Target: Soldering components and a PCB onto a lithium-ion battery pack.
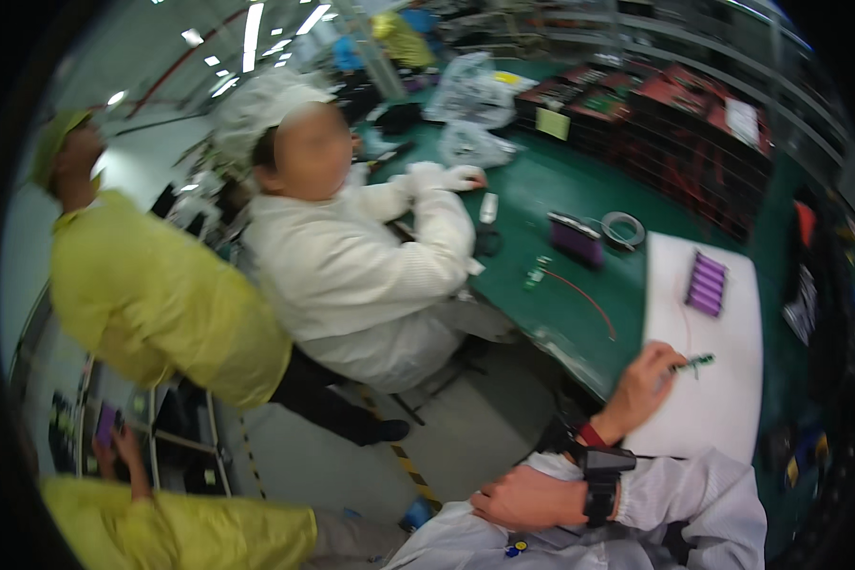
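Observation:
My left hand pinches a small green circuit board above a white foam sheet. A thin reddish wire runs from near the board toward a purple battery pack lying on that sheet. Across my left forearm lies my right hand, its fingers curled on the white sleeve; a black device is strapped at its wrist. Left of the sheet, another green circuit board with a red wire rests on the green table. A second purple battery pack stands beyond it.
A roll of wire or tape sits beside the far pack. Dark red-and-black trays line the table's back, near plastic bags. A person in white sits at left; people in yellow are farther left.

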Demonstrator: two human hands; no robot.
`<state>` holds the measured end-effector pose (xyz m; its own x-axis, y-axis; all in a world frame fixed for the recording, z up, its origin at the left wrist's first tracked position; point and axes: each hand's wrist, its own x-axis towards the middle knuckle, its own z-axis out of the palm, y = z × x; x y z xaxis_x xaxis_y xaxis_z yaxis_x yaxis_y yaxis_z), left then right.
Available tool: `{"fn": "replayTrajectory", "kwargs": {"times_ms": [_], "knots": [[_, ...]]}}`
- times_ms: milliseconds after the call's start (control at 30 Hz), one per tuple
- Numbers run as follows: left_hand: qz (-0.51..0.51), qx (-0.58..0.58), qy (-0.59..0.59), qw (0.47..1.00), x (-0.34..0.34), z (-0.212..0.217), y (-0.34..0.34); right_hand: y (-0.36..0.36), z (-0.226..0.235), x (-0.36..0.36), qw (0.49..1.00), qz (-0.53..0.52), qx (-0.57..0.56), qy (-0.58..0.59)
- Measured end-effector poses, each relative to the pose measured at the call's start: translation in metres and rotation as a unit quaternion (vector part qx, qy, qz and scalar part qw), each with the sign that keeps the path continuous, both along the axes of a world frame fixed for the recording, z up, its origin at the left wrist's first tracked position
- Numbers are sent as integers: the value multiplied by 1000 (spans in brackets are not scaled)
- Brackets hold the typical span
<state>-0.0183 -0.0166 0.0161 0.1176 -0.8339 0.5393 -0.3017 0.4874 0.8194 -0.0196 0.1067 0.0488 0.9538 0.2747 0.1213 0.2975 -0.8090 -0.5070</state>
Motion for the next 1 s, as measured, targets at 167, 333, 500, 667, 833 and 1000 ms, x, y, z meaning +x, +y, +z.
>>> {"fn": "replayTrajectory", "kwargs": {"times_ms": [167,333,500,667,833,1000], "knots": [[-5,16,40,999,5,2,10,-10,-9,-7,989,72,107,-77],[10,32,46,998,5,-2,10,-18,-17,-11,978,142,111,-109],[2,50,25,998,6,4,6,-25,-23,-17,972,158,128,-118],[9,72,82,994,4,-3,3,-23,-33,-20,976,159,119,-89],[27,86,119,989,7,-8,4,-30,-15,-20,978,192,69,-40],[42,78,122,989,6,-18,4,-23,-25,-18,976,200,81,-33]]}}
